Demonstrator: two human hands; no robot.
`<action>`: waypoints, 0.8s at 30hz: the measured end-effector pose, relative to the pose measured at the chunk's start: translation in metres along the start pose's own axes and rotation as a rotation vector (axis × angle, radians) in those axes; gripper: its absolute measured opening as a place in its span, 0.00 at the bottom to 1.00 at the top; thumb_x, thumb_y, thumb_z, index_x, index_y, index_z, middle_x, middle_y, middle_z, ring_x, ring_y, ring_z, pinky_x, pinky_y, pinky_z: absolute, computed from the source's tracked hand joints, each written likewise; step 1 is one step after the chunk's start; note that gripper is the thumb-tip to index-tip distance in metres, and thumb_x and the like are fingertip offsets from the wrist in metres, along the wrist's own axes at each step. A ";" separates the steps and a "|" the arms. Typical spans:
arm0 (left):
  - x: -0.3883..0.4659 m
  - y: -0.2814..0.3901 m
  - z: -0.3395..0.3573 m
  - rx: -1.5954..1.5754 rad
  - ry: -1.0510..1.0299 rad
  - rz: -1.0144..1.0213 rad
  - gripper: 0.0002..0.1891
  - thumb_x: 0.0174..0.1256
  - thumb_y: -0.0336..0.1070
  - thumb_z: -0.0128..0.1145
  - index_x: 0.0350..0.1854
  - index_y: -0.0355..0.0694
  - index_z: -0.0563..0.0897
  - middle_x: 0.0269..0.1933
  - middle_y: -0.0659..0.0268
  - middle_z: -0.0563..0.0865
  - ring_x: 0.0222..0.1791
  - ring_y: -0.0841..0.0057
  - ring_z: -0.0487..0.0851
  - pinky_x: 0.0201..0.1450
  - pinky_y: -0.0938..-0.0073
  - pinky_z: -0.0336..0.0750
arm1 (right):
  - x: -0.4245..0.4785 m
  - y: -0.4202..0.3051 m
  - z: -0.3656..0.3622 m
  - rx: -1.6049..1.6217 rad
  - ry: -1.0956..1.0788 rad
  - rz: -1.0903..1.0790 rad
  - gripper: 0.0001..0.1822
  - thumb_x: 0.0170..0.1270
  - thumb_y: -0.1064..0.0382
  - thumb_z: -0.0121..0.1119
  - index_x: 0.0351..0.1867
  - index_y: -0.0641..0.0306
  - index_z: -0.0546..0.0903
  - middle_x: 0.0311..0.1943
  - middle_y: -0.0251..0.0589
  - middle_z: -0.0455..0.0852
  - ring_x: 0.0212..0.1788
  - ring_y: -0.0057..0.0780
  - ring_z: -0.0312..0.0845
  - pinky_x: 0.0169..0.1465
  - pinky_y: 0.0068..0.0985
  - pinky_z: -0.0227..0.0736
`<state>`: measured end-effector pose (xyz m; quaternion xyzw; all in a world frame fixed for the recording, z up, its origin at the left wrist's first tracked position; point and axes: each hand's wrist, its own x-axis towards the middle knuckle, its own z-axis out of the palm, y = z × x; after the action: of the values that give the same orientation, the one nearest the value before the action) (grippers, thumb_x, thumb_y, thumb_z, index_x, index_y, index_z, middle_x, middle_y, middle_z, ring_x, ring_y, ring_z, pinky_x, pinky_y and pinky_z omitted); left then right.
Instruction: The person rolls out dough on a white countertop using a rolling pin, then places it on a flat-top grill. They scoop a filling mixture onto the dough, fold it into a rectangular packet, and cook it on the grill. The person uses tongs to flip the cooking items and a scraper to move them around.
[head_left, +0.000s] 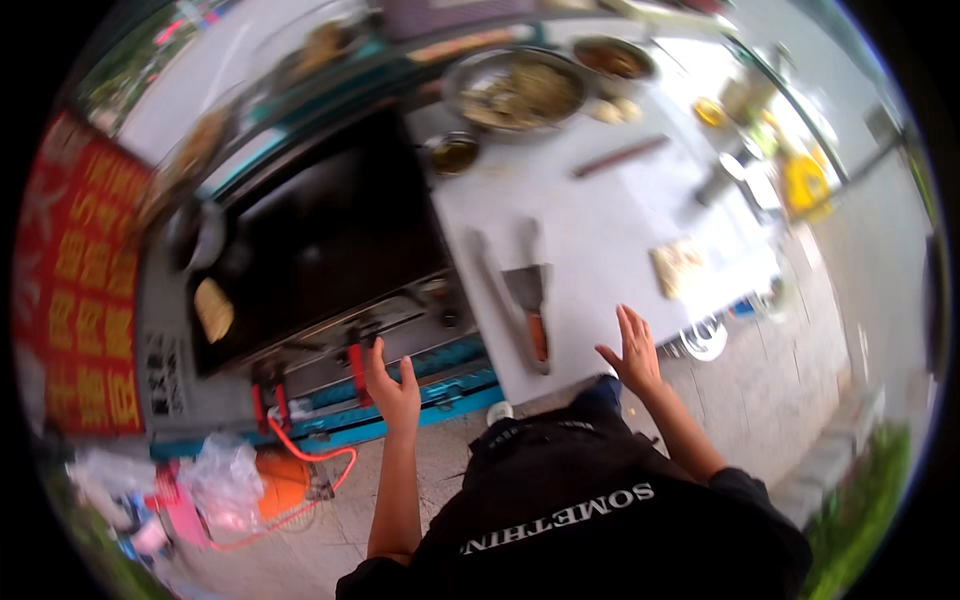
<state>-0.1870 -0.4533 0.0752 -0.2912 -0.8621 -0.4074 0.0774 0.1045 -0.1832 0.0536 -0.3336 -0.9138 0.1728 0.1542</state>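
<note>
My left hand (395, 390) is raised before the front of the griddle stand, fingers apart and holding nothing. Near it are red-handled pliers or clamps (358, 364). My right hand (636, 352) hovers by the front edge of the white worktop (592, 300), its fingers spread with nothing in them. Between the hands, a scraper with an orange-brown handle (538, 337) lies on the worktop, beside metal tongs (491, 274). Up and to the right of my right hand rests a pale flat piece of dough or bread (677, 268). One flatbread (214, 310) lies at the left corner of the black griddle (330, 217).
Toward the back stand a large metal bowl of filling (517, 90), a bowl of reddish-brown contents (613, 58) and a small bowl of yellowish liquid (452, 153). A rolling pin (621, 156) lies nearby. An orange hose (322, 456) runs down by plastic bags (225, 480).
</note>
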 end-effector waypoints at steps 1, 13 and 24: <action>0.002 0.033 0.021 -0.034 -0.053 0.037 0.26 0.63 0.32 0.60 0.64 0.35 0.73 0.56 0.51 0.81 0.54 0.55 0.79 0.58 0.59 0.72 | 0.001 0.027 -0.012 0.028 0.018 -0.008 0.44 0.54 0.56 0.71 0.69 0.68 0.61 0.64 0.54 0.69 0.62 0.53 0.66 0.65 0.42 0.64; -0.075 0.301 0.353 -0.095 -0.622 0.352 0.34 0.67 0.41 0.55 0.72 0.35 0.59 0.74 0.47 0.60 0.74 0.47 0.55 0.73 0.43 0.49 | 0.066 0.256 -0.114 0.028 -0.123 -0.171 0.49 0.49 0.52 0.74 0.70 0.67 0.60 0.69 0.51 0.64 0.70 0.50 0.59 0.71 0.43 0.55; -0.030 0.314 0.379 -0.087 -0.516 0.232 0.27 0.69 0.36 0.51 0.68 0.32 0.64 0.69 0.48 0.67 0.72 0.48 0.61 0.73 0.53 0.55 | 0.093 0.274 -0.089 -0.092 -0.352 -0.350 0.60 0.51 0.31 0.61 0.75 0.69 0.49 0.77 0.51 0.45 0.79 0.45 0.35 0.78 0.43 0.31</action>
<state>0.0540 -0.0267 0.0221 -0.4848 -0.7960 -0.3451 -0.1110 0.2246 0.0939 0.0342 -0.1417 -0.9773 0.1572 0.0052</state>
